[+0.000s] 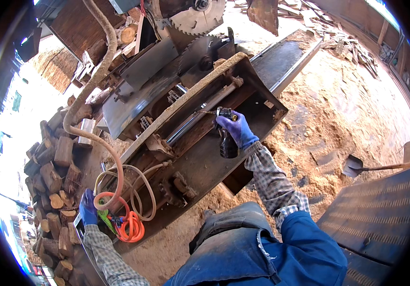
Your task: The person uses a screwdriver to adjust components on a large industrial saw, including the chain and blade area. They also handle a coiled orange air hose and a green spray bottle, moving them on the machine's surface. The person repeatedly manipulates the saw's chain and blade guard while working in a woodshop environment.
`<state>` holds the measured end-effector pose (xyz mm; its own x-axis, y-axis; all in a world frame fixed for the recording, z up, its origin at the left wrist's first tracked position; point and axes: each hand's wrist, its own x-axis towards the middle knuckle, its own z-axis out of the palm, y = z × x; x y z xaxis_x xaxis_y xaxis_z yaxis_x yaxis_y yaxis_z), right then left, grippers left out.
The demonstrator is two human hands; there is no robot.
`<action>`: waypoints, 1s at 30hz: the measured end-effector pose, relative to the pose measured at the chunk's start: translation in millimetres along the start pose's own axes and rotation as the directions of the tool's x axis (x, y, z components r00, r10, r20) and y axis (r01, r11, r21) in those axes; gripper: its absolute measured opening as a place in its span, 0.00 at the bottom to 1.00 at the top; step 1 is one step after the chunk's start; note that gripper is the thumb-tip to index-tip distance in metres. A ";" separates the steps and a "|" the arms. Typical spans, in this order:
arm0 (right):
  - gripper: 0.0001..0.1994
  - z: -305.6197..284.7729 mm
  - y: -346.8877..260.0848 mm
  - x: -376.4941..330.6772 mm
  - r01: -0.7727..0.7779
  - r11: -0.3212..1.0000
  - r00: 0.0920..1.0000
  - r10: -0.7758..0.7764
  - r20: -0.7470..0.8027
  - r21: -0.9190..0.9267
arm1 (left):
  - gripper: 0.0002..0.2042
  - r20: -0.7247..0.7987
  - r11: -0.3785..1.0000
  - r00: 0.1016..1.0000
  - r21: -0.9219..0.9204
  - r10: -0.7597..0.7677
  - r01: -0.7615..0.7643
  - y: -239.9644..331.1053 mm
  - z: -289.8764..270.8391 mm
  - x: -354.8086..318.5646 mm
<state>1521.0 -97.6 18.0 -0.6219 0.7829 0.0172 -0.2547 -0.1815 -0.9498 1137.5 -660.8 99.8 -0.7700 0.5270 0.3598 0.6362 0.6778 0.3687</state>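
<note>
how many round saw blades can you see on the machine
2: the upper blade, at the picture's top edge and partly cut off, and the lower blade, just below it and partly covered by machine parts. Others may be hidden.

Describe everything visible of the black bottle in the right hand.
The black bottle has a glossy, plastic-looking body, a head with a yellow detail, and a thin spout pointing left toward the metal rod. The right hand grips it near the top, over the machine. Whether it is full can't be told.
</note>
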 end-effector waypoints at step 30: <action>0.19 35.4 2.9 -19.4 0.319 0.205 0.788 -0.600 0.139 -0.925 | 0.21 0.077 0.956 0.979 -0.215 -0.186 0.199 -11.3 2.2 8.8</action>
<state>1506.2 -134.4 26.0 -0.4405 0.6429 0.6266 0.4346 0.7634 -0.4778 1123.4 -662.7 96.9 -0.8764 0.4297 0.2176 0.4661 0.6426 0.6081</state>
